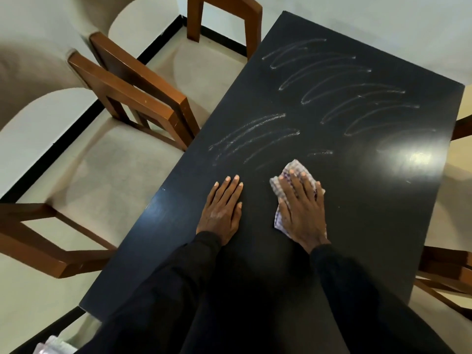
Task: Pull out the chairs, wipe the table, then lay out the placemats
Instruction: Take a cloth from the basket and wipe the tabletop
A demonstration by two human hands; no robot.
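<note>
- The right grip (301,208) is released, fingers straight, pressing flat on a checked white-and-purple cloth (293,166) that lies mostly hidden beneath the palm.
- The left grip (222,208), also released, rests flat on the black rectangular tabletop (357,226), near the cloth.
- Pale curved streaks (332,85) mark the tabletop beyond.
- Brown wooden chairs (143,98) stand off its left edge, partly cut off.

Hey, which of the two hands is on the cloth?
The right hand, pressing flat on the checked cloth; the left hand rests flat on the bare black table beside it.
</note>
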